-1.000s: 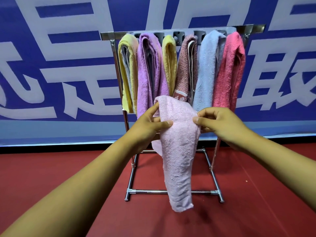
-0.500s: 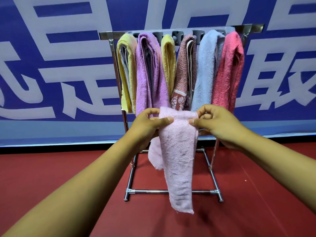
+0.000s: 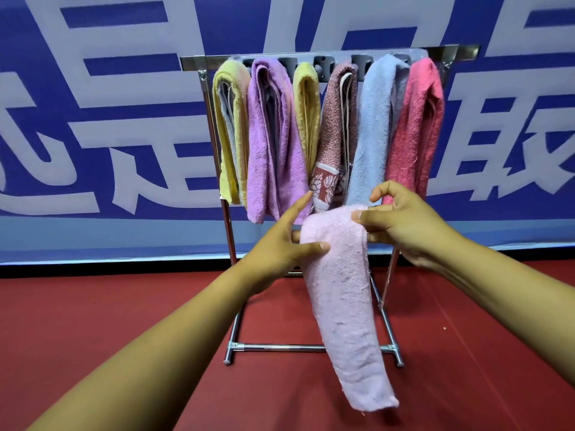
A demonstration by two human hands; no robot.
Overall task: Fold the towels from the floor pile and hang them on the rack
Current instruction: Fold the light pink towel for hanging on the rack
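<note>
A pale pink towel [image 3: 345, 300], folded into a long narrow strip, hangs down in front of me, its lower end tilted to the right. My left hand [image 3: 280, 244] holds its upper left edge between thumb and fingers. My right hand [image 3: 401, 223] pinches its top right corner. Behind them stands a metal rack [image 3: 199, 62] with several folded towels draped over its top bar: yellow [image 3: 230, 135], purple [image 3: 273, 144], a second yellow [image 3: 308, 113], patterned rose [image 3: 334, 135], light blue [image 3: 373, 129] and coral pink [image 3: 417, 126].
The rack's base bar [image 3: 280, 347] rests on a red floor [image 3: 93, 321]. A blue banner with large white characters [image 3: 109, 119] covers the wall behind the rack. No floor pile is in view.
The towel's loose back flap has been brought in, so it hangs as one narrower strip. My hands have come closer together and the towel's lower end has swung right.
</note>
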